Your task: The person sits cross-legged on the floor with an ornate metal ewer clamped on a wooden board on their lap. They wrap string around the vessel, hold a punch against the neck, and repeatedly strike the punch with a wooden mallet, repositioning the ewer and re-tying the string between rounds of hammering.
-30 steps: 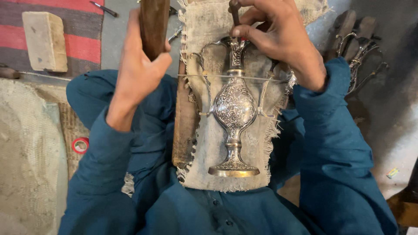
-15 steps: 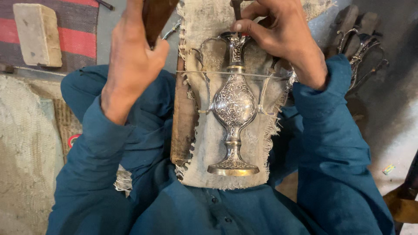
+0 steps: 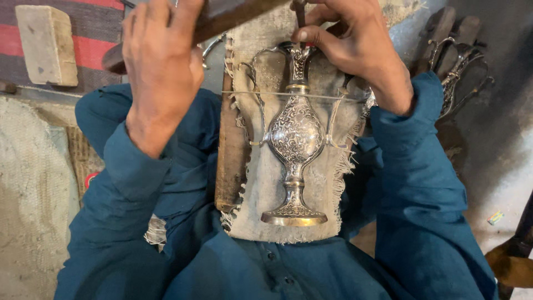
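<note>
Now, our left hand (image 3: 161, 66) gripped the wooden mallet (image 3: 222, 19) at 11 o'clock | right hand (image 3: 355, 44) pinched the chisel (image 3: 300, 14) upright on the neck of the engraved silver ewer (image 3: 295, 139) | ewer lay centred on the cloth-covered board (image 3: 261, 183) under a taut wire, apparently against rolling.

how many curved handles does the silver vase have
2: one thin curved handle on the left side of the silver vase, one on its right, partly against the frayed cloth.

We count one engraved silver ewer (image 3: 296, 133), one frayed cloth (image 3: 266, 189), one wooden mallet (image 3: 222, 16), one pale block (image 3: 47, 44) and two hands.
</note>
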The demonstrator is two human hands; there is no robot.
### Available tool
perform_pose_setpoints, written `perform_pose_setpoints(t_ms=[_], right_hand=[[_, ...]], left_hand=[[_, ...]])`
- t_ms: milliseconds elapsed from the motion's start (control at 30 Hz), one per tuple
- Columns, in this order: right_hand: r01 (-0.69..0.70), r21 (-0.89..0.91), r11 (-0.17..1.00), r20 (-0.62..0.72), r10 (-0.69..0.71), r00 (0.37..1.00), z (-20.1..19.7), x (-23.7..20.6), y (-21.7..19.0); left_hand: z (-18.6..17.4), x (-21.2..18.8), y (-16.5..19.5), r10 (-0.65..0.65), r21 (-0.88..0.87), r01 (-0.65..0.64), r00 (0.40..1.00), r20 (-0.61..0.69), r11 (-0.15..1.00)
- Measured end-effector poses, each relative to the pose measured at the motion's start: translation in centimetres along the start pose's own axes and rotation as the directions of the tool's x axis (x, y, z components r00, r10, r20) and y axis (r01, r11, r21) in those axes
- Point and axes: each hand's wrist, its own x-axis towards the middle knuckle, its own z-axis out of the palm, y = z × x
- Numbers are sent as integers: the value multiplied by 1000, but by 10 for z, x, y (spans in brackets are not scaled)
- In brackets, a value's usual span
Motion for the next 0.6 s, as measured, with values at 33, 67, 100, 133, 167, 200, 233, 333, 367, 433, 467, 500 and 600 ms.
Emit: perform_pose_setpoints(t_ms=[33, 67, 100, 133, 167, 200, 233, 333, 367, 433, 467, 500, 600], right_hand=[[8, 13, 1000, 8, -8, 1000, 0, 0, 0], [22, 7, 1000, 11, -22, 1000, 0, -1, 0], [39, -2, 999, 15, -39, 999, -1, -1, 1], [31, 7, 1000, 19, -31, 999, -1, -2, 2], [22, 15, 1000, 23, -22, 999, -1, -2, 2], [-11, 44, 999, 29, 10, 1000, -1, -3, 3], [-46, 74, 996, 35, 43, 998, 0, -4, 4], [2, 11, 1000, 32, -2, 999, 0, -4, 5], [14, 7, 1000, 36, -14, 999, 0, -3, 4], [22, 58, 998, 51, -25, 998, -1, -1, 4], [80, 26, 996, 44, -81, 996, -1, 0, 3], [137, -9, 991, 36, -136, 990, -2, 1, 3], [122, -18, 992, 29, -122, 992, -3, -1, 2]], left_hand=[[0, 1, 0, -7, -143, -2, 998, -63, 990], [0, 1, 0, 0, -146, -10, 998, -65, 989], [1, 1, 0, 7, -149, -17, 998, -67, 989], [1, 1, -1, 24, -5, -24, 1000, -13, 1000], [1, 0, -2, 32, 139, -37, 999, 41, 990], [2, 0, -3, 2, -12, -3, 1000, -14, 1000], [3, 0, -4, -32, -166, 21, 998, -63, 986], [5, -3, -7, 54, -18, -55, 997, -47, 998], [6, -3, -8, 107, 138, -104, 994, -14, 985], [7, -4, -10, 36, -150, -50, 995, -92, 987], [8, -5, -10, 32, -145, -44, 996, -80, 989], [9, -5, -10, 28, -139, -37, 997, -69, 990], [11, -8, -10, 32, 195, -38, 999, 33, 980]])
